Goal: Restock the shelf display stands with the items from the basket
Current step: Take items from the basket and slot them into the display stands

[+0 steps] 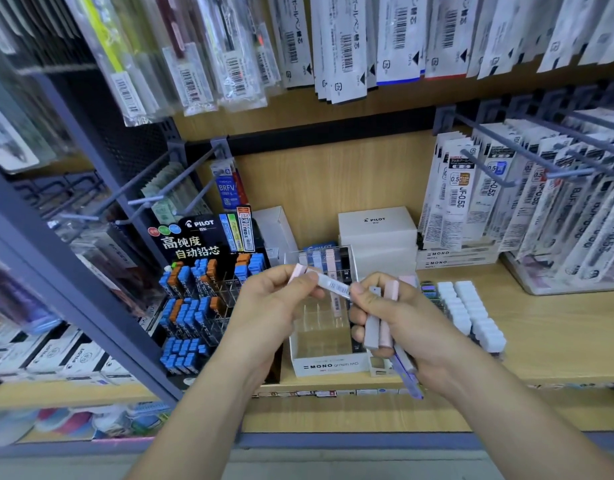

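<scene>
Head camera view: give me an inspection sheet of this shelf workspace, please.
Surface: wooden shelf, stocked with stationery.
Job's things: clear MONO display stand, front slots unfilled, a few cases at its back; single lead case; bundle of cases; basket not in view.
Clutter: Pilot lead rack left of the stand; white Pilot boxes behind it; pale-capped items in rows to its right.
Grippers: left hand pinches the single lead case; right hand grips the bundle of cases.
Cables: nothing seen.
Surroundings: refill packs hang on pegs above and at right.
</scene>
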A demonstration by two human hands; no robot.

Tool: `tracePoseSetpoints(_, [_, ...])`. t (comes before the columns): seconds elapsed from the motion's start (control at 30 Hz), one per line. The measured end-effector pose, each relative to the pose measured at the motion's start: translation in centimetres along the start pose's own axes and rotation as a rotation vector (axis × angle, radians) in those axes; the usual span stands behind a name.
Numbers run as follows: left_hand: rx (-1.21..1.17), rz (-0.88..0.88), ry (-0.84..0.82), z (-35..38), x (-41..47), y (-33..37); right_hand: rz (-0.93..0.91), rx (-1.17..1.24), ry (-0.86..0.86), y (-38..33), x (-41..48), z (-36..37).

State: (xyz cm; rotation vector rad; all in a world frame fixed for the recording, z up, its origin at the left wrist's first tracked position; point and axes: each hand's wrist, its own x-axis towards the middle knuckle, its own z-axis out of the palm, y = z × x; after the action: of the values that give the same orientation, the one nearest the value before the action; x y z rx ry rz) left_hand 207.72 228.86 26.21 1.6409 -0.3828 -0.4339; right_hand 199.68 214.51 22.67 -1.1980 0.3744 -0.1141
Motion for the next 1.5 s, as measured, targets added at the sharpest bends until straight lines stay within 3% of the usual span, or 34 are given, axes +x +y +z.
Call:
tracePoseSetpoints(0.1, [0.153, 0.052, 0.010, -0.8, 1.6, 0.8, 0.016, -0.036, 0.011, 0.0, 0.1, -0.3])
tracePoseSetpoints(0.23, [0.472, 0.185, 0.142, -3.5, 6.3, 2.0, 0.014, -0.019, 0.145, -0.4, 0.5, -1.3])
tracePoseSetpoints(0.33, [0.802, 0.219, 0.096, -3.9, 9.1, 1.8, 0.003, 0.001, 0.174, -0.8, 0.6, -2.1])
tracePoseSetpoints(0.43, [0.986, 0.238, 0.052, -3.0, 10.9, 0.7, 0.012, 0.010, 0.178, -0.9, 0.7, -2.6])
tracePoseSetpoints(1.03, [1.035, 0.268, -0.027, -0.9, 12.6, -1.5, 0.043, 0.041, 0.168, -0.8, 0.8, -2.5])
tracePoseSetpoints(1.5, [1.138, 0.301, 0.039, -1.8, 13.1, -1.8, 0.080, 0.043, 0.184, -0.6, 1.1, -2.1])
